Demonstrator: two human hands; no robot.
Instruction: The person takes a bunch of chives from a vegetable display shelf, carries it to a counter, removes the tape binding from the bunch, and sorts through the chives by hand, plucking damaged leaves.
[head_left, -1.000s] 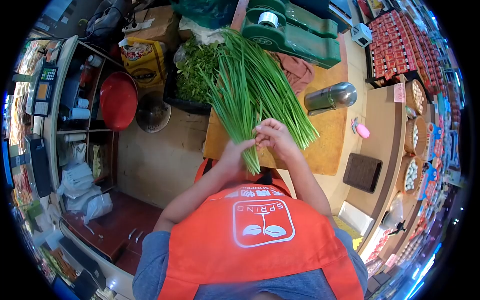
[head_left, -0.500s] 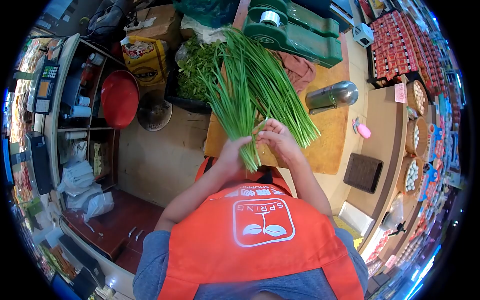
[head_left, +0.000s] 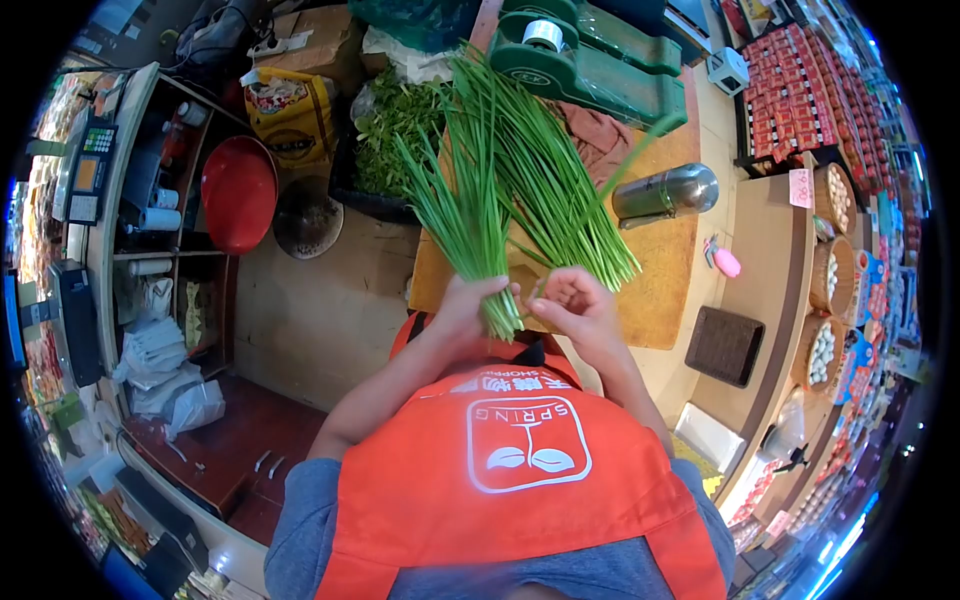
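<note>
My left hand [head_left: 466, 314] is wrapped round a bunch of green chives [head_left: 468, 215] near its cut ends, the leaves fanning up and away over the table. Just right of it, my right hand [head_left: 582, 312] has thumb and forefinger pinched on a thin, yellowish chive leaf [head_left: 537, 289], its other fingers curled. A blurred green blade [head_left: 640, 152] slants above the right hand; whether it joins that hand I cannot tell. More chives [head_left: 570, 205] lie in a loose pile on the yellow board [head_left: 668, 290], beyond both hands.
A steel flask [head_left: 665, 195] lies on the board at right. Behind it sit a green tape dispenser [head_left: 590, 75] and a brown cloth [head_left: 598, 145]. A black crate [head_left: 375, 205] of leafy greens stands at left, near a red basin [head_left: 240, 197]. A dark tray [head_left: 725, 346] is at right.
My right hand has drawn away from the bunch to the right, its fingers curling in. A blurred green blade now shows over the board. My left hand keeps its grip.
</note>
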